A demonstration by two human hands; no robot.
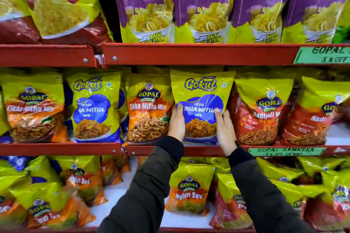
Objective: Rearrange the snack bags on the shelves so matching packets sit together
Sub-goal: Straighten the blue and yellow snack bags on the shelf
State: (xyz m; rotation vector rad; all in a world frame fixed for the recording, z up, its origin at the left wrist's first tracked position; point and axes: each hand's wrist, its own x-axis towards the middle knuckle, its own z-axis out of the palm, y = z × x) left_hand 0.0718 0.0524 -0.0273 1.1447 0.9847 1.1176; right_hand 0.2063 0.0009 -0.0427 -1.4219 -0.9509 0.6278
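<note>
A yellow and blue Gokul Tikha Mitha Mix bag (201, 89) stands upright on the middle shelf (185, 150). My left hand (176, 122) grips its left edge and my right hand (224, 130) grips its right edge. Left of it stands an orange Gopal Tikha Mitha Mix bag (148, 108). Further left is a second Gokul bag (92, 108), then another orange Gopal Tikha Mitha bag (33, 108). To the right of the held bag stand two red Gopal Nadiyadi Mix bags (263, 111).
Purple Papdi Gathiya bags (149, 2) and maroon Nylon bags (55, 2) fill the top shelf. Gopal Nylon Sev bags (189, 189) lie loosely on the bottom shelf among mixed packets. Green price labels (286, 151) hang on the red shelf rails.
</note>
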